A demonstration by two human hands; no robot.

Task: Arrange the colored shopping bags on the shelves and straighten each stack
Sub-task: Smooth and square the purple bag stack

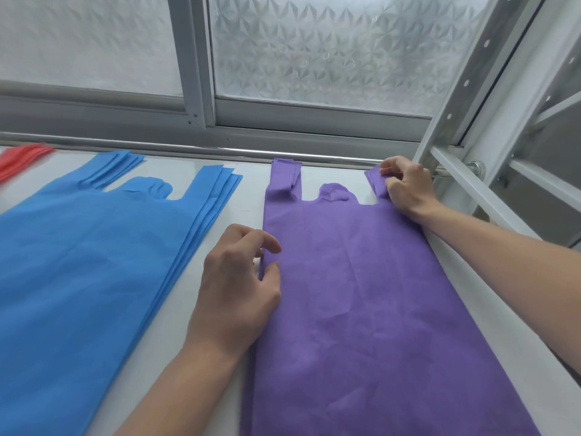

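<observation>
White shelf (pixel 251 184) under a frosted window (pixel 314 48); left hand (pixel 239 278) pinches the purple stack's (pixel 361 294) left edge, right hand (pixel 405 187) pinches its far-right handle; blue stack (pixel 94 262) lies left.

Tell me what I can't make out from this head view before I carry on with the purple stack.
- Purple bags: bottom edge cut off by the frame; the count is hidden under the top bag.
- Right handle: covered by the right hand, so its alignment is unclear.
- Left edge: partly hidden by the left hand.
- Blue bags: lower part cut off by the frame.
- Red bags: only a corner shows at the left edge.
- Behind the window: blurred by patterned glass.
</observation>
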